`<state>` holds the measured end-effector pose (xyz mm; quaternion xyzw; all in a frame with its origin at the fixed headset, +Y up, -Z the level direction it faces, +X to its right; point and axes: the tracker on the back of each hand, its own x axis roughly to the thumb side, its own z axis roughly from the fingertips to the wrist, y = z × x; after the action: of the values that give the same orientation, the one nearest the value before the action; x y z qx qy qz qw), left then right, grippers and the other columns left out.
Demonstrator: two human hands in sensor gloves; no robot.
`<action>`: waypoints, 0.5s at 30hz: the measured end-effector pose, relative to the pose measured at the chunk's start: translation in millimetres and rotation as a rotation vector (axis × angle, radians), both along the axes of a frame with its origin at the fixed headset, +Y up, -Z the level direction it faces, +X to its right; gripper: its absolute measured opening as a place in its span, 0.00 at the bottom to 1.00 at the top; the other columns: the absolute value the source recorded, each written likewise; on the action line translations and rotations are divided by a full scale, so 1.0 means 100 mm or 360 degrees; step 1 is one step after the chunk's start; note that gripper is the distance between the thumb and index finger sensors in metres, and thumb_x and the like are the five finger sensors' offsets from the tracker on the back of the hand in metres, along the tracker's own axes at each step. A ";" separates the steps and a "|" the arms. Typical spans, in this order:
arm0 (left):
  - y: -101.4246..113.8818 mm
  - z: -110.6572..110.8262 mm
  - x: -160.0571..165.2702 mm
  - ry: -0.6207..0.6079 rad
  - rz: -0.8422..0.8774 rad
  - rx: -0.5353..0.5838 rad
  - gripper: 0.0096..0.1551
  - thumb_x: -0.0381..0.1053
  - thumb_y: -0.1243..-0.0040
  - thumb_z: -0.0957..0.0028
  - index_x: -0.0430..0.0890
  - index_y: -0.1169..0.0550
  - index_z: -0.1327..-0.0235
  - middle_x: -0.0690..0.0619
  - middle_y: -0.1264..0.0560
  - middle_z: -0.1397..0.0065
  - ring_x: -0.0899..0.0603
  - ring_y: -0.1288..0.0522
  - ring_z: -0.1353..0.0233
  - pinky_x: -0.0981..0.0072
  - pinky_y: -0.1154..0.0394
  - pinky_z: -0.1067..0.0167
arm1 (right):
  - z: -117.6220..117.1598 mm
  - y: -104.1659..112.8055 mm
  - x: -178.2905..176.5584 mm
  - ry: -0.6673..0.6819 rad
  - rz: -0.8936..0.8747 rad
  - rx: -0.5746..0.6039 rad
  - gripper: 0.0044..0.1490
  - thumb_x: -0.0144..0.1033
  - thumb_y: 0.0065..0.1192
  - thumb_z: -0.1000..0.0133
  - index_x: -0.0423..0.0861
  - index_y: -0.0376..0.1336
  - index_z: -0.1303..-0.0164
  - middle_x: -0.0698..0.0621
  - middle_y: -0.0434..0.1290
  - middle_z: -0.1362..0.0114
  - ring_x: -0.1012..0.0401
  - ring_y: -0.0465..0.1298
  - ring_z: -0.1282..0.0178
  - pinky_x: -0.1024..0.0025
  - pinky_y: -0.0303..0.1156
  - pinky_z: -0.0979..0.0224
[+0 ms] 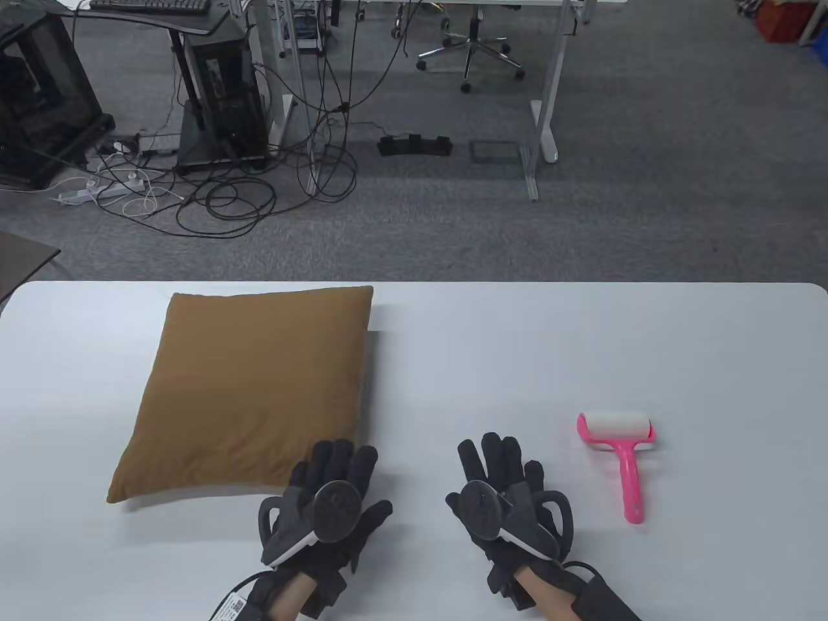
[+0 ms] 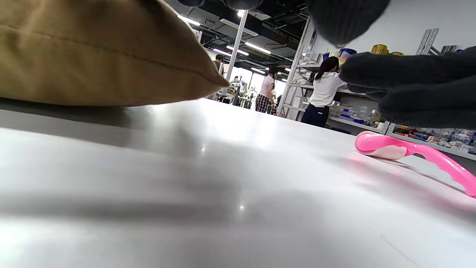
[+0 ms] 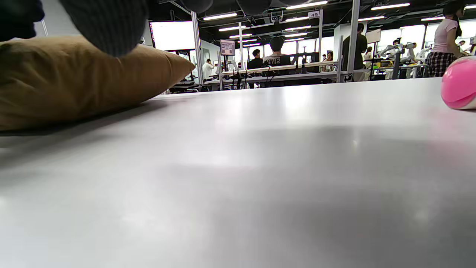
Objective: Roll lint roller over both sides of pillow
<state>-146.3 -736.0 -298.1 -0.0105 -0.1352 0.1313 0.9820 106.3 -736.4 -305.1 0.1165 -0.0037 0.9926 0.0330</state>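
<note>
A brown square pillow [image 1: 252,388] lies flat on the left half of the white table [image 1: 517,349]. A pink lint roller [image 1: 620,446] with a white roll lies at the right, handle toward the front edge. My left hand [image 1: 333,475] rests flat and open on the table, fingertips at the pillow's near right corner. My right hand [image 1: 501,472] rests flat and open, empty, left of the roller. The pillow [image 2: 93,56] and the roller [image 2: 409,150] show in the left wrist view. The right wrist view shows the pillow [image 3: 74,78] and the roller's end [image 3: 459,83].
The table's far edge runs across the table view, with grey carpet beyond. Computer towers [image 1: 220,90], tangled cables [image 1: 213,194] and desk legs [image 1: 540,129] stand on the floor behind. Bare table surface lies between the pillow and the roller.
</note>
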 end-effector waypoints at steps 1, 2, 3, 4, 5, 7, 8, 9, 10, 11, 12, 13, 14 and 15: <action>0.00 -0.01 -0.01 0.0003 0.0005 -0.0006 0.50 0.70 0.49 0.49 0.51 0.51 0.19 0.44 0.56 0.16 0.32 0.60 0.18 0.28 0.58 0.30 | -0.01 -0.01 0.01 -0.0005 0.0000 -0.0009 0.48 0.59 0.46 0.36 0.49 0.35 0.14 0.34 0.38 0.11 0.34 0.42 0.17 0.26 0.49 0.29; -0.01 -0.01 -0.02 0.0005 0.0006 -0.0010 0.50 0.69 0.49 0.49 0.51 0.51 0.19 0.44 0.57 0.16 0.32 0.60 0.18 0.28 0.58 0.30 | -0.01 -0.01 0.01 -0.0007 -0.0002 -0.0014 0.48 0.59 0.46 0.36 0.49 0.36 0.14 0.33 0.38 0.11 0.34 0.42 0.17 0.26 0.49 0.29; 0.00 -0.01 -0.03 0.0006 0.0007 -0.0010 0.50 0.69 0.49 0.49 0.51 0.51 0.19 0.44 0.57 0.16 0.32 0.60 0.18 0.28 0.58 0.30 | -0.01 -0.02 0.01 -0.0009 -0.0002 -0.0020 0.48 0.59 0.46 0.36 0.49 0.36 0.14 0.33 0.38 0.11 0.34 0.42 0.17 0.26 0.49 0.29; 0.00 -0.01 -0.03 0.0008 0.0009 -0.0007 0.50 0.69 0.49 0.49 0.51 0.51 0.19 0.43 0.57 0.16 0.32 0.60 0.18 0.28 0.58 0.30 | -0.02 -0.02 0.02 -0.0013 0.0001 -0.0026 0.48 0.59 0.46 0.36 0.49 0.36 0.14 0.33 0.37 0.11 0.34 0.42 0.17 0.26 0.49 0.29; 0.00 -0.01 -0.04 0.0012 0.0013 -0.0003 0.50 0.69 0.49 0.49 0.51 0.51 0.19 0.43 0.56 0.16 0.32 0.60 0.18 0.28 0.58 0.30 | -0.02 -0.02 0.02 -0.0015 0.0002 -0.0030 0.48 0.59 0.46 0.36 0.49 0.36 0.14 0.33 0.37 0.11 0.34 0.42 0.17 0.26 0.49 0.29; 0.00 -0.02 -0.04 0.0018 0.0018 0.0001 0.50 0.69 0.49 0.49 0.51 0.51 0.19 0.43 0.56 0.16 0.32 0.60 0.18 0.28 0.58 0.30 | -0.01 -0.02 0.02 -0.0017 -0.0003 -0.0032 0.48 0.59 0.46 0.36 0.49 0.36 0.14 0.33 0.38 0.11 0.34 0.43 0.17 0.26 0.49 0.29; 0.00 -0.02 -0.05 0.0020 0.0021 0.0003 0.51 0.69 0.49 0.49 0.50 0.51 0.19 0.43 0.57 0.16 0.32 0.60 0.18 0.28 0.58 0.30 | -0.02 -0.02 0.02 -0.0019 -0.0006 -0.0033 0.48 0.59 0.46 0.36 0.49 0.36 0.14 0.33 0.37 0.11 0.34 0.42 0.17 0.26 0.49 0.29; 0.00 -0.03 -0.06 0.0026 0.0023 0.0003 0.51 0.69 0.49 0.49 0.51 0.51 0.19 0.43 0.56 0.16 0.32 0.60 0.18 0.28 0.58 0.30 | -0.02 -0.02 0.02 -0.0021 -0.0009 -0.0034 0.48 0.59 0.46 0.36 0.48 0.36 0.14 0.33 0.37 0.11 0.33 0.43 0.17 0.26 0.49 0.29; -0.01 -0.03 -0.07 0.0032 0.0024 0.0000 0.50 0.69 0.49 0.49 0.50 0.51 0.19 0.43 0.57 0.16 0.32 0.60 0.18 0.28 0.58 0.30 | -0.02 -0.03 0.02 -0.0022 -0.0011 -0.0035 0.48 0.59 0.46 0.36 0.49 0.36 0.14 0.33 0.37 0.11 0.33 0.43 0.17 0.26 0.48 0.29; -0.01 -0.04 -0.09 0.0043 0.0027 -0.0001 0.51 0.69 0.49 0.49 0.50 0.51 0.19 0.43 0.57 0.16 0.32 0.60 0.18 0.28 0.58 0.30 | -0.02 -0.03 0.03 -0.0026 -0.0011 -0.0042 0.48 0.59 0.46 0.36 0.48 0.36 0.14 0.33 0.37 0.11 0.34 0.43 0.17 0.26 0.48 0.29; -0.01 -0.05 -0.11 0.0052 0.0030 0.0002 0.51 0.69 0.49 0.49 0.50 0.51 0.19 0.43 0.57 0.16 0.32 0.60 0.18 0.28 0.58 0.30 | -0.02 -0.03 0.03 -0.0029 -0.0010 -0.0048 0.48 0.58 0.46 0.36 0.49 0.36 0.14 0.33 0.37 0.11 0.34 0.43 0.17 0.26 0.49 0.29; -0.01 -0.06 -0.13 0.0064 0.0036 0.0003 0.51 0.69 0.49 0.49 0.50 0.51 0.19 0.43 0.57 0.16 0.32 0.60 0.18 0.28 0.58 0.30 | -0.03 -0.04 0.04 -0.0035 -0.0010 -0.0058 0.48 0.59 0.46 0.36 0.49 0.36 0.14 0.33 0.37 0.11 0.34 0.43 0.17 0.26 0.49 0.29; -0.01 -0.07 -0.16 0.0080 0.0044 0.0010 0.51 0.69 0.49 0.49 0.50 0.51 0.19 0.43 0.56 0.16 0.32 0.60 0.18 0.28 0.58 0.30 | -0.03 -0.05 0.04 -0.0039 -0.0010 -0.0065 0.48 0.59 0.46 0.36 0.49 0.36 0.14 0.33 0.37 0.11 0.33 0.43 0.17 0.26 0.49 0.29; 0.00 -0.08 -0.20 0.0100 0.0056 0.0021 0.51 0.69 0.49 0.49 0.50 0.51 0.19 0.44 0.56 0.16 0.32 0.60 0.18 0.28 0.58 0.30 | -0.04 -0.05 0.05 -0.0043 -0.0010 -0.0072 0.48 0.58 0.46 0.36 0.48 0.36 0.14 0.33 0.37 0.11 0.33 0.43 0.17 0.26 0.49 0.29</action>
<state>-166.1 -735.8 -306.2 0.0024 -0.1052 0.1480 0.9834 111.0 -741.6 -308.8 0.1023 0.0178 0.9938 0.0386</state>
